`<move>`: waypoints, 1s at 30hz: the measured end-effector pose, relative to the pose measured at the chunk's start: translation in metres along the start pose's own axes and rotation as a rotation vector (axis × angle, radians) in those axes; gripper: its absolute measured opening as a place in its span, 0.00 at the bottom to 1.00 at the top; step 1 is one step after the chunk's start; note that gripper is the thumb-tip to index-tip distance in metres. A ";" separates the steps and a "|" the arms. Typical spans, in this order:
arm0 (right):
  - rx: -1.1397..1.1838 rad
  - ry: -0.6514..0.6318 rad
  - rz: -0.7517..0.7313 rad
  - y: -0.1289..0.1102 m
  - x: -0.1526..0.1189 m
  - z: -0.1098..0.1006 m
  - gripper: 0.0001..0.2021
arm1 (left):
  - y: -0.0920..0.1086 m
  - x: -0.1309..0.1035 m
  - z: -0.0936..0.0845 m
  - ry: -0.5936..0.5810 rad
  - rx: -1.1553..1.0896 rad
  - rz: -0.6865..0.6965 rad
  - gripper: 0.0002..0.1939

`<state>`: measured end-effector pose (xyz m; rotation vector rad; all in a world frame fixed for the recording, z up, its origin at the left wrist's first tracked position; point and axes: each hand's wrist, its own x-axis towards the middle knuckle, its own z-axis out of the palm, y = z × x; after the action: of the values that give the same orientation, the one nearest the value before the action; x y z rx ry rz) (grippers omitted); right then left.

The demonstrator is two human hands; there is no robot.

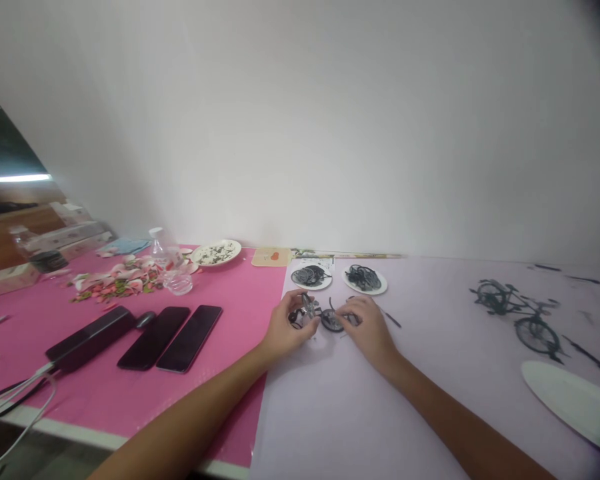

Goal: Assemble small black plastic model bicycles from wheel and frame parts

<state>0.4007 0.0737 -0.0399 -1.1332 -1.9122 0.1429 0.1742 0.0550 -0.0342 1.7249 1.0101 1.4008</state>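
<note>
Between my two hands is a partly visible small black model bicycle, its spoked wheel [331, 321] showing near the fingertips. My left hand [289, 327] curls its thumb and fingers around the dark, shiny left end of the model. From the other side, my right hand [369, 328] pinches at the wheel's right edge, and its fingers hide what exactly they grip. Just beyond the hands stand two small white plates, a left plate [311, 287] and a right plate [375, 291], both heaped with black model parts. A thin black strip [393, 321] lies beside my right hand.
On the right stands a complete-looking black model bicycle [523, 317], near a white oval plate [575, 400] and a dark knife-like tool [589, 353]. Two phones [190, 338], a black power strip [91, 339], a plastic bottle [159, 247] and petal-like scraps [125, 277] occupy the pink left side.
</note>
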 end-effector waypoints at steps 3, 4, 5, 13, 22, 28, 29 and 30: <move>0.055 0.054 -0.020 -0.006 0.000 -0.002 0.03 | 0.000 0.000 0.001 0.002 0.019 0.026 0.29; 0.072 0.070 -0.033 -0.009 -0.001 -0.003 0.04 | 0.000 0.000 0.001 0.007 0.024 0.033 0.29; 0.088 0.084 -0.048 -0.011 -0.001 -0.003 0.05 | 0.000 0.000 0.001 0.012 0.029 0.037 0.29; 0.138 0.104 -0.127 -0.029 -0.005 -0.004 0.09 | -0.006 0.003 0.000 0.140 0.263 0.015 0.29; 0.157 0.153 -0.170 -0.034 -0.009 -0.003 0.08 | -0.014 0.001 0.001 0.128 0.365 0.007 0.33; 0.138 0.164 -0.146 -0.035 -0.008 -0.005 0.07 | -0.013 0.001 0.000 0.088 0.299 0.017 0.33; 0.138 0.167 -0.147 -0.035 -0.008 -0.005 0.07 | -0.013 0.001 0.000 0.084 0.288 0.017 0.33; 0.138 0.169 -0.150 -0.036 -0.007 -0.005 0.07 | -0.013 0.001 0.000 0.081 0.282 0.016 0.33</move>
<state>0.3824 0.0461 -0.0242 -0.8785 -1.7999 0.0920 0.1724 0.0622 -0.0453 1.8912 1.2918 1.4013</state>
